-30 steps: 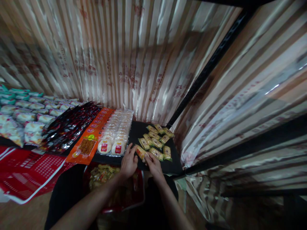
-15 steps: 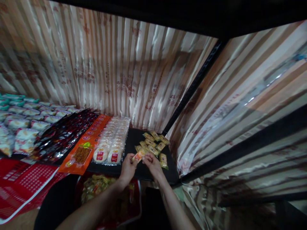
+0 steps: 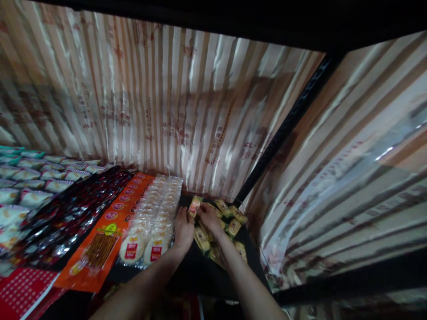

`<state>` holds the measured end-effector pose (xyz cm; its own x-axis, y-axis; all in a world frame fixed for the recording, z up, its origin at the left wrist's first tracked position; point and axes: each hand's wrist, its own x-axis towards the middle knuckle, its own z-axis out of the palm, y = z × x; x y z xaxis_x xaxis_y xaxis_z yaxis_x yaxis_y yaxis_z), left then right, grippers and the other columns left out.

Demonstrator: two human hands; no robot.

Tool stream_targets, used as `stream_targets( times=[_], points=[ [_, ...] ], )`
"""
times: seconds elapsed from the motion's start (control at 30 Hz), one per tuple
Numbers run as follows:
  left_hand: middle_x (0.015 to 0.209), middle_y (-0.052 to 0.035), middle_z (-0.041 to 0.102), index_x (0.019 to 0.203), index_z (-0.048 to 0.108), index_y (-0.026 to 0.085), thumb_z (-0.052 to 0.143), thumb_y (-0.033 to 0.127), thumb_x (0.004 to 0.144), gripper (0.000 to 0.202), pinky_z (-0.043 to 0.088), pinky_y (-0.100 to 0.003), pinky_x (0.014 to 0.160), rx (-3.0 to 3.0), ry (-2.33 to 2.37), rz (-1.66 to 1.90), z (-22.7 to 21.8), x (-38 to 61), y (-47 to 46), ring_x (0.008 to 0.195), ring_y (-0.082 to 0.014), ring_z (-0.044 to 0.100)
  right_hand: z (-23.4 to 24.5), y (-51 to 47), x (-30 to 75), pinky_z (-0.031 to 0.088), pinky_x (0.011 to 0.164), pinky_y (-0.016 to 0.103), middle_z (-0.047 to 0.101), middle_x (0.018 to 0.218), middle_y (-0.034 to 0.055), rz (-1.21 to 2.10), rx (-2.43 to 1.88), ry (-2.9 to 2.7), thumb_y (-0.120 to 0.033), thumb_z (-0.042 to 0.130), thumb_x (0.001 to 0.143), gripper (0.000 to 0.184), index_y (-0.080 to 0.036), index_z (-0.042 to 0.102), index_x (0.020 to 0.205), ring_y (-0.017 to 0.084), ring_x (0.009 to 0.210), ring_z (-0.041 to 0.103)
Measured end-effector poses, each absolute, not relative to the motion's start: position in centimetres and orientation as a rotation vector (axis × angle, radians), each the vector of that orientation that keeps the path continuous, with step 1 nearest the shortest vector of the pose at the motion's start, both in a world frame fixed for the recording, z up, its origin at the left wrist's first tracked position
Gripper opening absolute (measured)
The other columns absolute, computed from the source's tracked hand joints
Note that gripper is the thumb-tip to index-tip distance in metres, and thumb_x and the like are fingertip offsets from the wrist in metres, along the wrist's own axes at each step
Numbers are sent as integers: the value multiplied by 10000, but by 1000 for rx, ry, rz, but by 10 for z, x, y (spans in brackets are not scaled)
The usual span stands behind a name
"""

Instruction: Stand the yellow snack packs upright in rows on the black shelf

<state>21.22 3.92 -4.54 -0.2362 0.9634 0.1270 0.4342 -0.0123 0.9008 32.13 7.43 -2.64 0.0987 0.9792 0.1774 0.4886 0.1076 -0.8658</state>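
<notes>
A small wrapped snack packet (image 3: pixel 194 206), yellowish with an orange-red patch, is pinched between my two hands at the back of the black shelf (image 3: pixel 187 278). My left hand (image 3: pixel 184 229) has its fingers on the packet's left side. From the right, my right hand (image 3: pixel 209 218) grips it with fingertips pressed together. Several like yellow-green wrapped packets (image 3: pixel 202 240) lie loosely around and under my right hand and forearm, which cover some of them.
Left of my hands lie clear packs of round white crackers (image 3: pixel 156 246), an orange snack bag (image 3: pixel 96 251), dark shiny packs (image 3: pixel 73 213) and rows of white bags (image 3: pixel 31 186). A black post (image 3: pixel 283 129) rises at the right corner, before wrinkled sheeting (image 3: pixel 200 102).
Both hands have moved deeper onto the shelf with the packet, toward the back sheeting. My view has come closer, and the red basket below has mostly dropped out of sight.
</notes>
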Motion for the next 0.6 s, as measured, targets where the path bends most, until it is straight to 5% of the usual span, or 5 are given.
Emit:
stream_targets(
  times=[0.6],
  points=[
    [1319, -72, 504, 1237, 484, 170, 334, 279, 892, 392, 313, -278, 1042, 970, 1501, 1219, -56, 238, 117, 1242, -173, 428, -57, 187, 295, 448, 779, 233, 688, 914, 35, 617, -1818, -1626, -179, 503, 788, 214, -198, 638, 953, 157, 853, 627]
  ],
)
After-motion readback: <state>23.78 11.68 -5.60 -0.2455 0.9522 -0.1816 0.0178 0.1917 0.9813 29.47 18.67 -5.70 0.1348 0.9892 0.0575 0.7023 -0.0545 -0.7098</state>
